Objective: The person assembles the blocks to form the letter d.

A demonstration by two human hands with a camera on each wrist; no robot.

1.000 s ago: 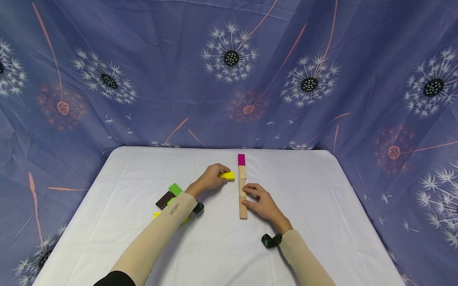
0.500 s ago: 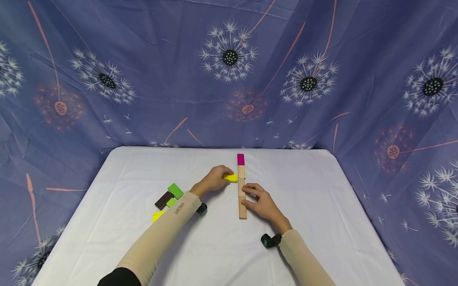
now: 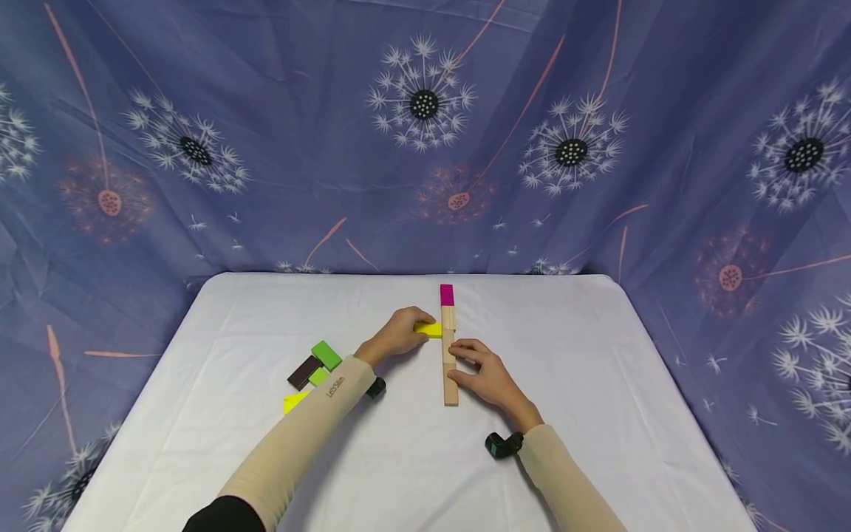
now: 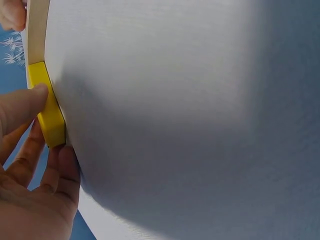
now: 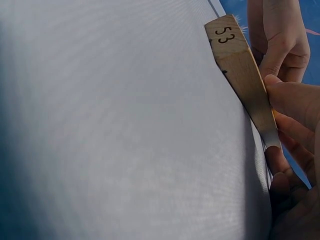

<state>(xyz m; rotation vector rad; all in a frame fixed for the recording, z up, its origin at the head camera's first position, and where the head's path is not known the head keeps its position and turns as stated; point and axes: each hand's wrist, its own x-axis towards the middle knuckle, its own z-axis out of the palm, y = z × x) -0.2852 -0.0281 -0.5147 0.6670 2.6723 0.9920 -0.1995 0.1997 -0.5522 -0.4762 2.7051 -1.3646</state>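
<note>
In the head view my left hand [image 3: 397, 331] pinches a yellow wooden block [image 3: 432, 330] between thumb and fingers. The block's right end meets the left side of a row of plain wooden blocks [image 3: 450, 388] laid end to end, with a magenta block [image 3: 447, 295] at the far end. The left wrist view has my thumb on the face of the yellow block [image 4: 51, 115], its far end at a plain block [image 4: 38, 30]. From the right, my right hand [image 3: 487, 377] touches the row with thumb and fingertips. The right wrist view shows "53" on the near block's end [image 5: 225, 34].
Left of the row lie two green blocks [image 3: 326, 355], a dark brown block [image 3: 304, 373] and a yellow block [image 3: 294, 403] partly hidden by my left sleeve. A white cloth [image 3: 572, 332] covers the table, and a blue dandelion-print curtain [image 3: 299, 162] stands around it.
My left hand has moved a little right, bringing the yellow block up against the row. The right hand keeps its place on the row.
</note>
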